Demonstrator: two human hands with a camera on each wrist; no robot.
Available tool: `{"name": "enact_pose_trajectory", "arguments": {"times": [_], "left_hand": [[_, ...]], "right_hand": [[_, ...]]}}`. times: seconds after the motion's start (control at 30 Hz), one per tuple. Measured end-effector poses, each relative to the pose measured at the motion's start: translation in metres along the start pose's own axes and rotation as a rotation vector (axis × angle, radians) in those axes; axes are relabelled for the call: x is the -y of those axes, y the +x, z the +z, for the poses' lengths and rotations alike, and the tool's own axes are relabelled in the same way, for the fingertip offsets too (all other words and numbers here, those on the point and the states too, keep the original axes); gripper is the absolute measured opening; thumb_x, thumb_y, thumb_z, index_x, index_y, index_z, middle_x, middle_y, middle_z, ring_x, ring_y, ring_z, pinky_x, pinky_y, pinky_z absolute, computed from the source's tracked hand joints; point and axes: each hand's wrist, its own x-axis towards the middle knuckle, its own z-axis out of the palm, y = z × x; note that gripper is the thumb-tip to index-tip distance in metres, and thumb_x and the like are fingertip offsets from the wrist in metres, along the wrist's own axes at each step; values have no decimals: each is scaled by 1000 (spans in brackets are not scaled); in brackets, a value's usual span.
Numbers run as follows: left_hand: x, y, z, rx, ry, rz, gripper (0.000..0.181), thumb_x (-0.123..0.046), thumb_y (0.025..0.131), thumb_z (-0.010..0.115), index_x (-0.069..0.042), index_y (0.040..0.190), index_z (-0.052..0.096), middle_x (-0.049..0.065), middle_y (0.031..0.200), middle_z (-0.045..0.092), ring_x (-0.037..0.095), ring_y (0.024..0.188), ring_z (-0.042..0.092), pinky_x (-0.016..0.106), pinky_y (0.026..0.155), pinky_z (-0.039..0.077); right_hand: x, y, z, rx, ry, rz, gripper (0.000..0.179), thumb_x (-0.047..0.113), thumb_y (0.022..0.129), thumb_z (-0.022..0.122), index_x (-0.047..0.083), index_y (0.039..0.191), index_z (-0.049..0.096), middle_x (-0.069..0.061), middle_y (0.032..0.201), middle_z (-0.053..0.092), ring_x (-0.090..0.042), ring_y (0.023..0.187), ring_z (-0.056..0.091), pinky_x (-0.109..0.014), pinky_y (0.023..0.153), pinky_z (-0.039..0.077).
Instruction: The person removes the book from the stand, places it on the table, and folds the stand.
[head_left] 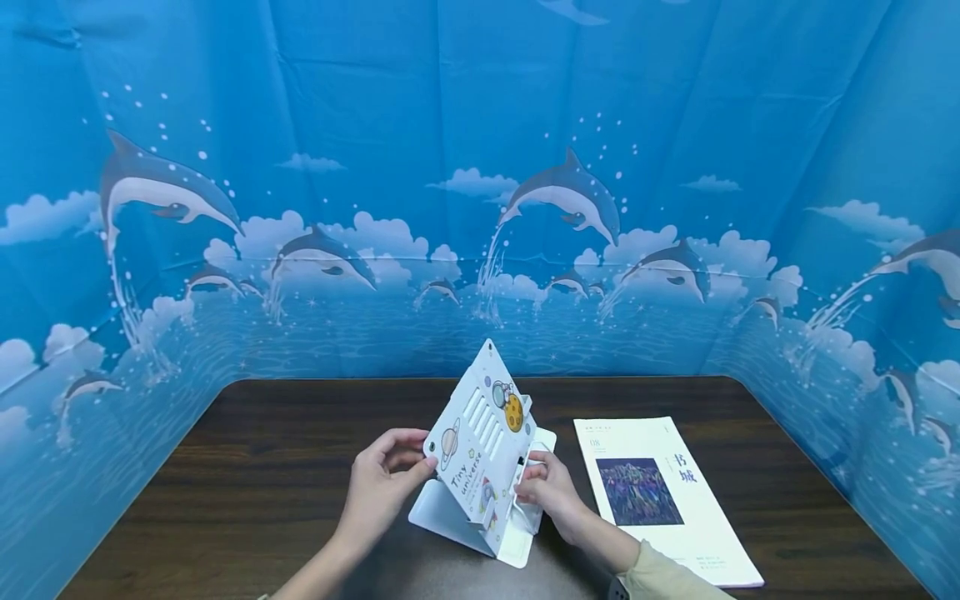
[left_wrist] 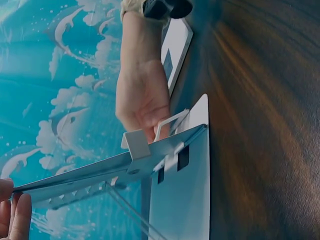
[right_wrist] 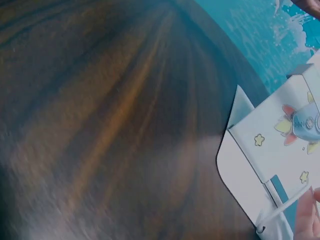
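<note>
A white book stand (head_left: 468, 425) with space cartoons and the words "Tiny universe" stands on the table, its panel tilted up from a flat base (head_left: 450, 518). My left hand (head_left: 386, 479) pinches the panel's left corner between thumb and fingers. At the panel's lower edge, my right hand (head_left: 558, 496) holds a bent white wire arm (left_wrist: 167, 122) with curled fingers. The right wrist view shows only part of that hand's fingers (right_wrist: 304, 217) beside the wire. Behind the panel, a thin wire prop (left_wrist: 131, 207) runs down to the base in the left wrist view.
A white book (head_left: 708, 500) with a dark picture on its cover lies flat to the right of the stand. The dark wooden table (head_left: 247, 483) meets a blue dolphin-print curtain (head_left: 390, 150) at the back and sides.
</note>
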Motion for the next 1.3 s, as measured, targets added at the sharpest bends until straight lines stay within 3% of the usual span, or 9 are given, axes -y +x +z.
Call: {"name": "enact_pose_trajectory", "arguments": {"times": [0.6,1.3], "left_hand": [[-1,-9,19,-58,-48,-25,29,13,67,70,9,93,59,18,89,61,8,68,60,23,59,53],[0,-18,32,-51,-76,-13,31,10,67,72,8,94,58,17,87,59,9,71,60,23,61,54]], "right_hand": [[1,15,-15,83,-58,-11,55,-7,71,57,-14,121,36,-8,80,53,-14,66,54,-28,62,51],[5,28,-26,169,-141,15,57,-6,71,58,-11,124,38,-12,85,54,-16,73,55,-31,65,52]]}}
